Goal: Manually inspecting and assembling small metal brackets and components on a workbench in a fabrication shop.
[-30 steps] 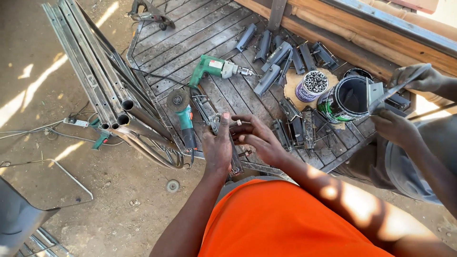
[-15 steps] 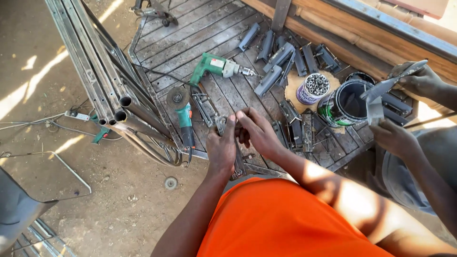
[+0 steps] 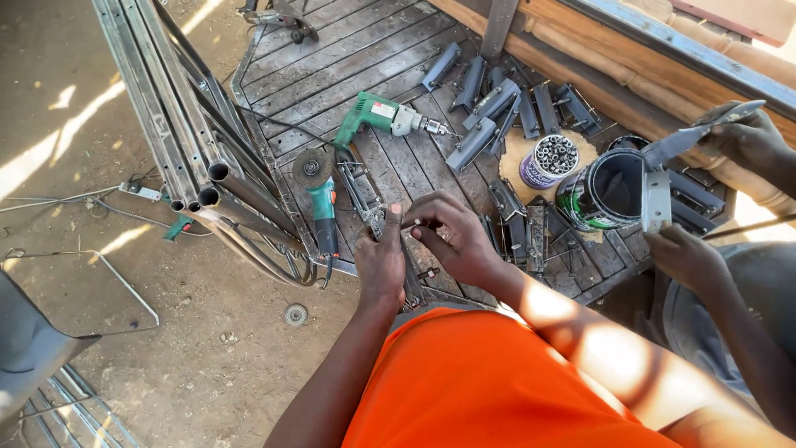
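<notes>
Head view: screw-filled tin [image 3: 551, 160] beside black bucket [image 3: 609, 189]

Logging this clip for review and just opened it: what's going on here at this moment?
A person in orange shorts works over a wooden pallet strewn with tools. The left hand and right hand meet on a small metal part, pinched at the fingertips. A green drill and an angle grinder lie close by, untouched. At the right, another person's hands hold a grey metal bracket beside a paint can.
</notes>
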